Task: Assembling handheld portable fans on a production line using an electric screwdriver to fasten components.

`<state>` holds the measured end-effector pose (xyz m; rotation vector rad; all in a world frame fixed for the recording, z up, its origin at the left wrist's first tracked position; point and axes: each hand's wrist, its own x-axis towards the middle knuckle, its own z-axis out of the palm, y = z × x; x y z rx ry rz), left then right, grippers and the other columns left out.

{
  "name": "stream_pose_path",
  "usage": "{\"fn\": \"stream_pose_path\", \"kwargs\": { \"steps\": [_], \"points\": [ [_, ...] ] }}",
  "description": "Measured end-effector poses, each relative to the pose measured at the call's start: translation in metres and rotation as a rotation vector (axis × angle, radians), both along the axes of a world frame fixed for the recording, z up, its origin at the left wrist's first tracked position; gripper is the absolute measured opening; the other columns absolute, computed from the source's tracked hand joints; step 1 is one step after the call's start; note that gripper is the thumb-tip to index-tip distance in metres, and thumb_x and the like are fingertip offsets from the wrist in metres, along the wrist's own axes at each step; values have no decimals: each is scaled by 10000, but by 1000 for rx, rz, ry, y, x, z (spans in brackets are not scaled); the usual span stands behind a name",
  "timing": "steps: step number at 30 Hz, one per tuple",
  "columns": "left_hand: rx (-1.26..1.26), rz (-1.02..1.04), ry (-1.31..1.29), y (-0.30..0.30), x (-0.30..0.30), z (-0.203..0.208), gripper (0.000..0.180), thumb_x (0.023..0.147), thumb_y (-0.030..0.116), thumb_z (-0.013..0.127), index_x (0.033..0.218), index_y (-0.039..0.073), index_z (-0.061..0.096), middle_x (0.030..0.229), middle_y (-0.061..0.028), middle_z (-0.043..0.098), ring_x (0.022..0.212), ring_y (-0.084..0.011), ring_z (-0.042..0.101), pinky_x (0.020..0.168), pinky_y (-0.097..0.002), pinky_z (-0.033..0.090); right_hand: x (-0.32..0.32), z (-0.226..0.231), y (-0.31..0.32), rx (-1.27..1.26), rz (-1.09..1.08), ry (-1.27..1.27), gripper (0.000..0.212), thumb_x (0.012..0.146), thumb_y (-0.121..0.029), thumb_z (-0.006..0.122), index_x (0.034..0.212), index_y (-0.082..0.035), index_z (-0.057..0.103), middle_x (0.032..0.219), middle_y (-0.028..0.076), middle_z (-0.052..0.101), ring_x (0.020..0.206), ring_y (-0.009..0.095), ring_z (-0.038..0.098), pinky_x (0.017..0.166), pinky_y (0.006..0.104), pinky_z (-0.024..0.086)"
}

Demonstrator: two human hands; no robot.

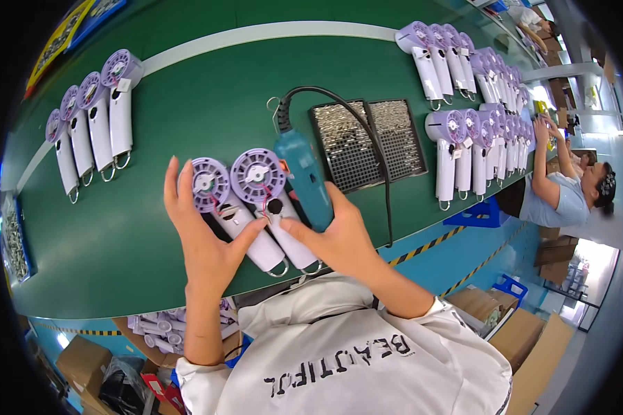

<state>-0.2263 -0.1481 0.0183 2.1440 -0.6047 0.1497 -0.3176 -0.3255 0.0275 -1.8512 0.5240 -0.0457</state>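
And here we are at the green tabletop (138, 238), with two lilac handheld fans right in front of us, side by side near the front edge, slanting, heads away from us and wire loops towards us. The left hand (210, 242) is spread wide at the left fan (237, 216): we see its fingers stretched along the outer rim of the round head, its thumb reaching across the handle. Over to the right hand (342, 238), and this one is busy! Its fingers are wrapped around a teal electric screwdriver (303, 180), while its thumb stretches out to the handle of the right fan (273, 207). We can't make out the tool's tip, hidden down by the hand. Red wires show on both fans, just below their heads.

From the screwdriver's top, a black cord (342, 104) arches over two black gridded trays (353, 174), well stocked with small silvery parts. Away to our left, a row of four fans (100, 131) lies on the green; to our right, we have a far bigger group of fans (445, 173) in ranks along the table. And beyond them we spot a co-worker (550, 197) in pale blue, both arms extended to the table.
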Motion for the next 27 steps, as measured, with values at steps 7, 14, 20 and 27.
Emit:
{"fn": "stream_pose_path", "kwargs": {
  "steps": [7,14,20,27],
  "points": [
    [137,51,-98,-35,-8,1,740,666,257,855,1334,114,571,1507,-243,214,1344,-430,282,1090,-499,282,-33,26,-101,321,-267,-698,755,872,-730,453,1181,-45,525,896,133,629,447,123,503,394,261,392],
    [69,26,-77,-63,-16,2,549,753,202,793,1260,76,625,1485,-227,271,1340,-395,321,1087,-473,295,-1,21,-180,475,-264,-1248,999,696,-953,314,1197,-120,549,640,70,542,402,152,455,374,284,374],
    [101,-4,-89,-78,-21,-4,489,765,195,774,1214,55,641,1477,-239,287,1321,-403,352,1068,-471,320,52,7,-174,506,-251,-1232,1089,600,-1005,204,1097,-75,474,553,44,467,362,149,395,354,284,383],
    [76,19,-78,-77,-21,-6,490,763,213,776,1208,59,640,1480,-238,282,1314,-404,359,1057,-460,332,54,-3,-171,500,-209,-1148,1104,582,-1012,220,1093,-62,454,546,48,459,367,151,391,355,284,386]
  ]
}}
